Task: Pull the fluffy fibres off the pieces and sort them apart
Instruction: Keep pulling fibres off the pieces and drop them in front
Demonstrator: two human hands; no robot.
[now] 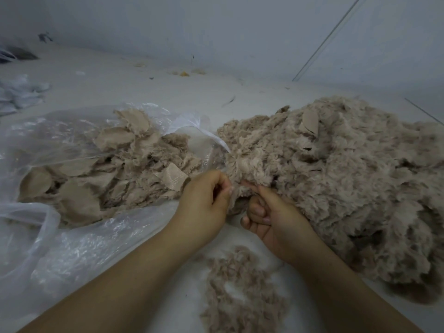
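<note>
A big heap of beige fluffy fabric pieces [341, 179] covers the right half of the surface. At its near left edge my left hand [206, 200] pinches one fluffy piece [240, 191] with curled fingers. My right hand [269, 215] grips the same piece from the other side, thumb and fingers curled. A clear plastic bag [60, 236] lies open on the left with several beige pieces [101, 174] inside, many showing their smooth backing. Loose pulled fibres [240, 284] lie in a small pile between my forearms.
The pale work surface [168, 87] runs back to a white wall. White scraps [19, 92] lie at the far left, and small yellow bits [185, 73] sit near the wall. A thin rod [329, 37] leans at the right.
</note>
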